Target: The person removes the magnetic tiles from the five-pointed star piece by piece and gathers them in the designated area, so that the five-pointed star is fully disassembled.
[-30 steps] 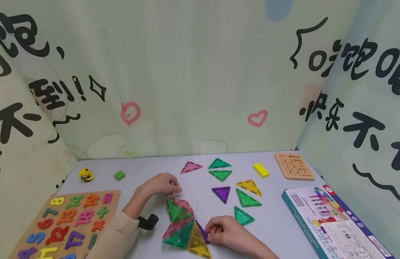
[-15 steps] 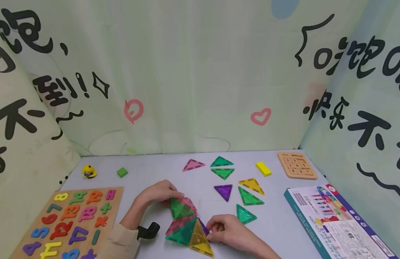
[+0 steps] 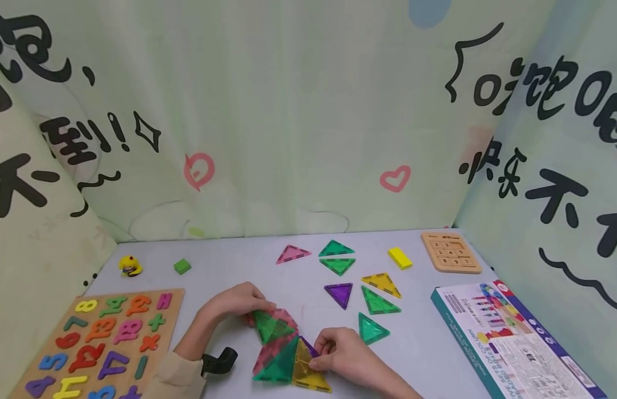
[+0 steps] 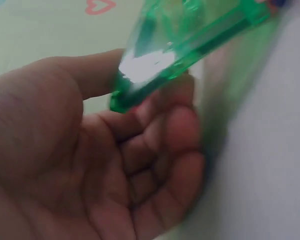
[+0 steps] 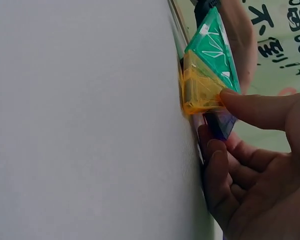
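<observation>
Grey tabletop (image 3: pixel 428 343) against pale green printed curtains, with a number puzzle board (image 3: pixel 96 343) at far left. Left hand (image 3: pixel 233 303) pinched on the corner of a raised green triangle tile (image 3: pixel 265 327), thumb and fingers (image 4: pixel 175 130) clamped around it. Joined tile cluster (image 3: pixel 283 360) just below, near the front edge. Right hand (image 3: pixel 340 354) gripped on the cluster's purple tile (image 5: pixel 221 124) beside the yellow tile (image 3: pixel 305 366). Loose triangle tiles (image 3: pixel 360 288) and a toy box (image 3: pixel 508 338) further right.

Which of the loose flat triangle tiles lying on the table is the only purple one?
The purple translucent triangle tile in the middle of the loose group, pointing toward the person. Its neighbours are green, yellow or pink, and it touches none of them.
</observation>
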### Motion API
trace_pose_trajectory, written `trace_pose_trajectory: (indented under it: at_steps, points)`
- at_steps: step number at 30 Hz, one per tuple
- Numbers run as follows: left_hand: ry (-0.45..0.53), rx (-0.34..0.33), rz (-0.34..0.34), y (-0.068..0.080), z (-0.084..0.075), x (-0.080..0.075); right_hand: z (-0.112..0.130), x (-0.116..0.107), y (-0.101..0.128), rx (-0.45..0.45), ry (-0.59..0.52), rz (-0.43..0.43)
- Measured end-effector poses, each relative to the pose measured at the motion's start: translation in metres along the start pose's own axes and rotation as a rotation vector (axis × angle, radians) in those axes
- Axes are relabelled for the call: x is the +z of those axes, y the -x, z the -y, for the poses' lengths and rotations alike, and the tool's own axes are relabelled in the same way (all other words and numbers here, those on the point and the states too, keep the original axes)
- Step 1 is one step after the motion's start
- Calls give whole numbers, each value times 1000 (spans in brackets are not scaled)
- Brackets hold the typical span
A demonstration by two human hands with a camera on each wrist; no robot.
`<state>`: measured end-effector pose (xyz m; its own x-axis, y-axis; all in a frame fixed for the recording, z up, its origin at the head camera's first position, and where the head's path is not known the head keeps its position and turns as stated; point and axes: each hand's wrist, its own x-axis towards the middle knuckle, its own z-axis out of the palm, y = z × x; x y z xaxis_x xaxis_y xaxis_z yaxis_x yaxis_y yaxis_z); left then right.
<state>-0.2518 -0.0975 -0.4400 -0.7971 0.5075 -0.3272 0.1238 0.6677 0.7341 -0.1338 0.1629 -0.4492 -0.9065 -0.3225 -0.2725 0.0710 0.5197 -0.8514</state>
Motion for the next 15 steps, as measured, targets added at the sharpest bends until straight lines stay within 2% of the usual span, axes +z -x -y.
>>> trace_pose_trajectory:
  at_steps: [6,9,13,15]
  points:
    - [-96,-4,80,16,-2,-6,-2,-4,-3,-7,-43,39]
    - [-159,13,56,22,-9,-7,-3,-5,-4,-23,-58,62]
    - [-182,125,21,29,-31,-1,-7,-5,-7,-39,-88,79]
    - [-154,196,68,31,-43,5,-8,-5,-7,-39,-101,80]
